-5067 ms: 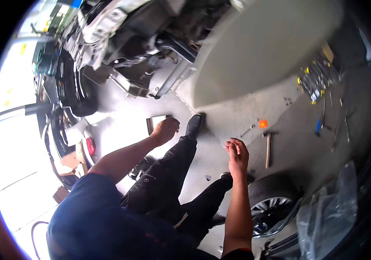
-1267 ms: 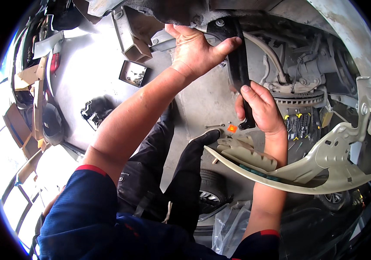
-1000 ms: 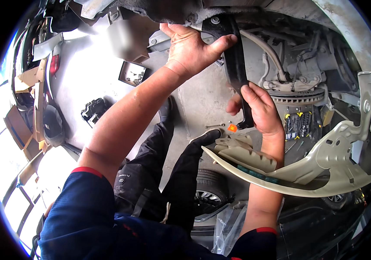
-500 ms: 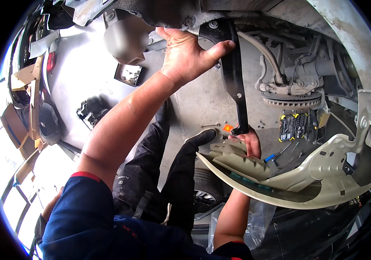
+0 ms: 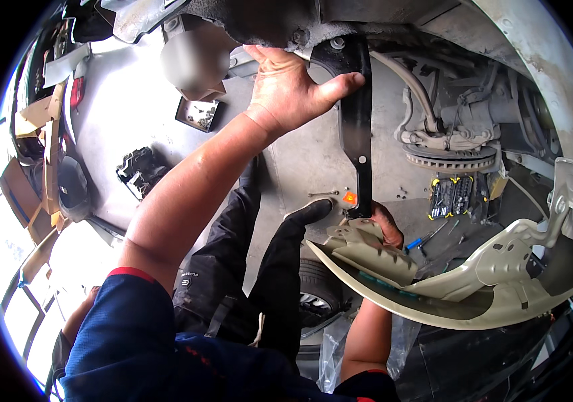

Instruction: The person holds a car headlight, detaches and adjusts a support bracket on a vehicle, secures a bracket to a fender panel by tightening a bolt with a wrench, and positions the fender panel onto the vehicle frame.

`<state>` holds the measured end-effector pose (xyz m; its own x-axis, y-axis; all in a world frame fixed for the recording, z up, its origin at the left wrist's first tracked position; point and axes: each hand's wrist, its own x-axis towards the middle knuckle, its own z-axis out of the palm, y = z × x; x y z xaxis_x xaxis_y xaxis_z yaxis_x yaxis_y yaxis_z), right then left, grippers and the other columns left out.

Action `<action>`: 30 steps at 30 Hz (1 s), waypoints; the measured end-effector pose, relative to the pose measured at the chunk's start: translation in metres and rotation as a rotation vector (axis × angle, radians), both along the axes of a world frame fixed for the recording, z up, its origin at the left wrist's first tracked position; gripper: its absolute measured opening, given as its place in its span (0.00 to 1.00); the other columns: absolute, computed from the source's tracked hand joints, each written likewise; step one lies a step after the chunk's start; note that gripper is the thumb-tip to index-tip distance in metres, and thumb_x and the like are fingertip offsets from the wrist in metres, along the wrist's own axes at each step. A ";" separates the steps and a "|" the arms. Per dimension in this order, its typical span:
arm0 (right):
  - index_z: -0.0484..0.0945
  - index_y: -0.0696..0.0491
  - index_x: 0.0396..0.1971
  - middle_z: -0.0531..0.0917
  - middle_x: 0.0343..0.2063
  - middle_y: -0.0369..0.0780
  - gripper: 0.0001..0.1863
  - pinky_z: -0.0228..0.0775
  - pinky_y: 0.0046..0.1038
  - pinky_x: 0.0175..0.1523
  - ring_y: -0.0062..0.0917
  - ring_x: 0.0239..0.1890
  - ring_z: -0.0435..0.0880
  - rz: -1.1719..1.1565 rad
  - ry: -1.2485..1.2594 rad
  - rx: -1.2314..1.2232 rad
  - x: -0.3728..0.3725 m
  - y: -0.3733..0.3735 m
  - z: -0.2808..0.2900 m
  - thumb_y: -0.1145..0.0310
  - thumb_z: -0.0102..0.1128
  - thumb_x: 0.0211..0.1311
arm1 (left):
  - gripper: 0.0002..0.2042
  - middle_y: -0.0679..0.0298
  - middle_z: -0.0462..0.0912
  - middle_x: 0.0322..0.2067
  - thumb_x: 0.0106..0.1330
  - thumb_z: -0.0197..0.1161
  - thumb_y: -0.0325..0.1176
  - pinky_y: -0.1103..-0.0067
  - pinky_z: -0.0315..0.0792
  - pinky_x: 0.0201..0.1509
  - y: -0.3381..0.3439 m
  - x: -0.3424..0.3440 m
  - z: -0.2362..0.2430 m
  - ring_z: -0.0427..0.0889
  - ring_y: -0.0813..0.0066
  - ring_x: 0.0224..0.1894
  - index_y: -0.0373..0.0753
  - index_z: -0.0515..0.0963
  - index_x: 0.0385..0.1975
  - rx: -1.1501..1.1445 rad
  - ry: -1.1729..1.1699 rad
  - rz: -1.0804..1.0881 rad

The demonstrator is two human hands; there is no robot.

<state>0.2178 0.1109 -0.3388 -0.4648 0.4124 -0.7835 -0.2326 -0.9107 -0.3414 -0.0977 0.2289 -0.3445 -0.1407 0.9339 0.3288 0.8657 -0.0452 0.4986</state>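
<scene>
A long black metal bracket (image 5: 356, 127) hangs from the car body, a bolt head showing at its top. My left hand (image 5: 285, 87) is at its upper end, thumb pressed on the bracket's face and fingers reaching up against the body's underside, their tips partly hidden. A beige fender panel (image 5: 460, 309) curves across the lower right, its tip close below the bracket's lower end. Behind that tip, my right hand (image 5: 388, 226) is beside the bracket's lower end. Fender metal covers most of its fingers, so its grip does not show.
A brake disc (image 5: 450, 161) and suspension parts sit at the right. On the floor lie a tool set (image 5: 451, 196), a blue-handled screwdriver (image 5: 415, 244), a wheel (image 5: 320, 288) and a black part (image 5: 140, 171). A box of small parts (image 5: 197, 114) stands farther left, cardboard (image 5: 38, 120) beyond.
The bracket's lower end has swung left and down, to just above the fender's tip. My right hand has shifted slightly, with fewer fingers showing. My left hand stays almost in place.
</scene>
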 end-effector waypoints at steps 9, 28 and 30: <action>0.78 0.61 0.57 0.88 0.43 0.46 0.20 0.85 0.34 0.45 0.30 0.41 0.90 -0.164 -0.092 0.373 -0.017 -0.026 -0.006 0.60 0.58 0.76 | 0.44 0.37 0.60 0.68 0.57 0.74 0.59 0.55 0.36 0.78 -0.005 -0.001 0.021 0.54 0.42 0.72 0.33 0.68 0.67 -0.174 -0.239 0.025; 0.63 0.49 0.74 0.63 0.75 0.38 0.28 0.62 0.42 0.75 0.46 0.70 0.70 -0.151 0.251 -0.062 -0.014 -0.014 -0.033 0.64 0.53 0.77 | 0.37 0.42 0.65 0.66 0.54 0.75 0.55 0.52 0.41 0.75 -0.003 0.003 0.003 0.58 0.42 0.70 0.42 0.76 0.61 0.005 -0.163 0.029; 0.63 0.47 0.73 0.63 0.75 0.37 0.28 0.63 0.43 0.75 0.47 0.70 0.70 -0.153 0.223 -0.105 -0.019 -0.013 -0.032 0.63 0.54 0.77 | 0.37 0.42 0.65 0.66 0.54 0.75 0.55 0.51 0.41 0.75 -0.004 0.000 0.005 0.57 0.42 0.70 0.42 0.76 0.62 -0.009 -0.157 0.020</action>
